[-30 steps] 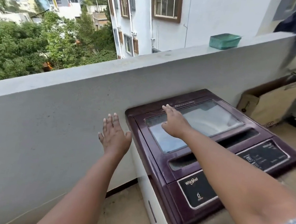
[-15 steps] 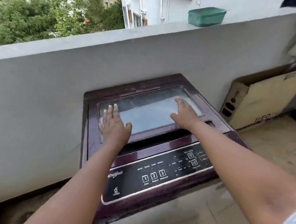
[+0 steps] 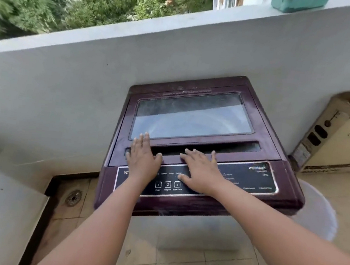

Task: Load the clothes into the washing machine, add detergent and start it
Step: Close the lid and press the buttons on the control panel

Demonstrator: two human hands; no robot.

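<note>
I have both hands down on the front of the top-loading washing machine point(image 3: 195, 201), which stands against the balcony parapet wall point(image 3: 178, 52). My left hand point(image 3: 143, 159) lies flat with fingers straight, the fingertips reaching onto the front frame of the glass lid point(image 3: 193, 117) and the palm over the recessed handle slot point(image 3: 233, 147). My right hand point(image 3: 201, 171) is spread flat too, fingers across the bar between that slot and the control panel point(image 3: 251, 179), thumb resting near the numbered buttons point(image 3: 167, 184). Neither hand grasps anything; both are released and simply pressing or resting.

As I judge it, the task is barely begun. The lid is shut, and through the dusty glass I make out only a pale drum, though the reflection keeps me from saying for certain that it holds nothing. No clothes are in my hands and I cannot identify the laundry anywhere in this view; no detergent shows either. A green plastic tub point(image 3: 298, 2) sits on the parapet ledge, contents unseen, and a cardboard box point(image 3: 337, 136) leans at the right.

Still to do: lift the lid, load the clothes, add detergent, close up and press start.
</note>
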